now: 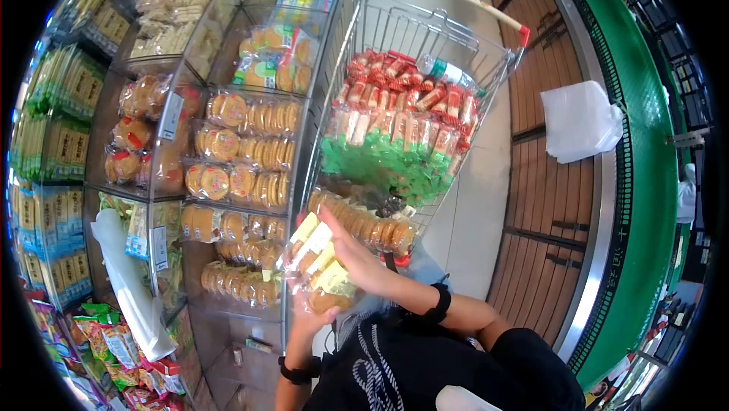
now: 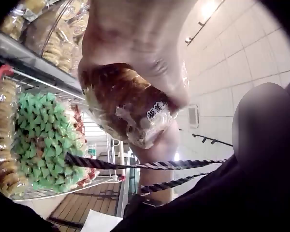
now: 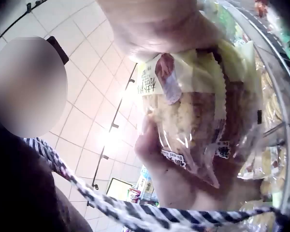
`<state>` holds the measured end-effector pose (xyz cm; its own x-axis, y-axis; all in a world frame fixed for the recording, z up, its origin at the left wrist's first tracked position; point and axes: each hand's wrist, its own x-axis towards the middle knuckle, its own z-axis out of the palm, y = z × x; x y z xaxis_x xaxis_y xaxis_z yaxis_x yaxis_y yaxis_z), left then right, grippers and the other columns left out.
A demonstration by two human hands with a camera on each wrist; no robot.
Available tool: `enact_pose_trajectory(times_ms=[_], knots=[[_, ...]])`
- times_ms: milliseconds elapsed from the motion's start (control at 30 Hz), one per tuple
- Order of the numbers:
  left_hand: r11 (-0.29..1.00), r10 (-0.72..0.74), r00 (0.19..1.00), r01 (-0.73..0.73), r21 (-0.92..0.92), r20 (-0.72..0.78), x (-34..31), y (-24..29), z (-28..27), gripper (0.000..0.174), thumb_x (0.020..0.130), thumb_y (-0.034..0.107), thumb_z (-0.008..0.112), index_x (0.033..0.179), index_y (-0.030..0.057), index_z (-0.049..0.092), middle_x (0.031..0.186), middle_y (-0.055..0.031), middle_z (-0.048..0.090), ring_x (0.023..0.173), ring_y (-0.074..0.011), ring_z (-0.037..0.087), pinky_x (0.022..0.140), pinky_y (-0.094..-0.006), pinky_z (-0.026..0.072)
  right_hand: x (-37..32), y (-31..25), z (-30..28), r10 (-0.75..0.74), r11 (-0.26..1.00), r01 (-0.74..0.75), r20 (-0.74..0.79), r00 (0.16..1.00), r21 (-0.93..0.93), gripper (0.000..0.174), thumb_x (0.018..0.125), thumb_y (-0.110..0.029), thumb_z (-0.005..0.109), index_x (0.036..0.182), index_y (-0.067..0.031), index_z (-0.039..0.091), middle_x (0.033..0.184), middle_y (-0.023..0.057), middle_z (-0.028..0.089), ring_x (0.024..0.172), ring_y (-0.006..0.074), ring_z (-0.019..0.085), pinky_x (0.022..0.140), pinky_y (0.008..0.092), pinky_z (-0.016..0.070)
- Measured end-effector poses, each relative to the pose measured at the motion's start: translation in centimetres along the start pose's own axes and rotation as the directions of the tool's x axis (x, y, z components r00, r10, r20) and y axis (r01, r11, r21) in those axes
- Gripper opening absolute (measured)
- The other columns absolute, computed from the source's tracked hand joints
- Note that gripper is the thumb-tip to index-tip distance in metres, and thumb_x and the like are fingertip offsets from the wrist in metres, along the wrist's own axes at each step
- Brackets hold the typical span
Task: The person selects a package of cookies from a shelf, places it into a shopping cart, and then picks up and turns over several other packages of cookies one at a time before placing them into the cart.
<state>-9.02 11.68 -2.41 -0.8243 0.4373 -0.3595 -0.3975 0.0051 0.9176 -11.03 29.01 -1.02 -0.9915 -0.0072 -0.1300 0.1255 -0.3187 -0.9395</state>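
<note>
Several packs of brown pastries in clear and pale yellow wrappers are held together between both hands, above the front of the cart. My left hand grips them from below; in the left wrist view its thumb side bends round the wrapper. From the other side my right hand holds the packs, fingers pointing up along them. The right wrist view has yellow printed wrappers below the right hand, with the left hand under them. Some fingertips are hidden behind the packs.
A metal shopping cart holds red-and-white packs, green-wrapped ones, a bottle and round cookies. Shelf bins with packed cookies line the left. At the right, plastic bags lie by a green-topped counter.
</note>
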Motion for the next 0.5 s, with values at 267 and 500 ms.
enact_pose_trajectory(times_ms=[267, 500], knots=[[0.915, -0.258, 0.962, 0.213, -0.343, -0.092, 4.0, -3.3, 4.1, 0.089, 0.064, 0.036, 0.069, 0.133, 0.0053, 0.023, 0.125, -0.0113, 0.041, 0.114, -0.025, 0.043, 0.094, -0.0368, 0.039, 0.0, 0.8, -9.1, 0.201, 0.979, -0.196, 0.08, 0.976, -0.061, 0.075, 0.089, -0.042, 0.042, 0.135, 0.0065, 0.009, 0.139, 0.0237, 0.023, 0.129, 0.0285, 0.025, 0.103, 0.0323, 0.0224], [0.914, -0.286, 0.913, 0.169, -0.369, -0.29, 5.1, -5.0, 5.2, 0.072, 0.074, 0.036, 0.058, 0.13, 0.0034, 0.028, 0.125, -0.0114, 0.042, 0.115, -0.0246, 0.044, 0.096, -0.0383, 0.0371, -4.0, 3.8, -17.0, 0.477, 0.836, -0.34, 0.263, 0.839, -0.432, 0.063, 0.085, -0.045, 0.048, 0.126, 0.0017, 0.037, 0.113, 0.0225, 0.052, 0.099, 0.0321, 0.055, 0.083, 0.0354, 0.0431]])
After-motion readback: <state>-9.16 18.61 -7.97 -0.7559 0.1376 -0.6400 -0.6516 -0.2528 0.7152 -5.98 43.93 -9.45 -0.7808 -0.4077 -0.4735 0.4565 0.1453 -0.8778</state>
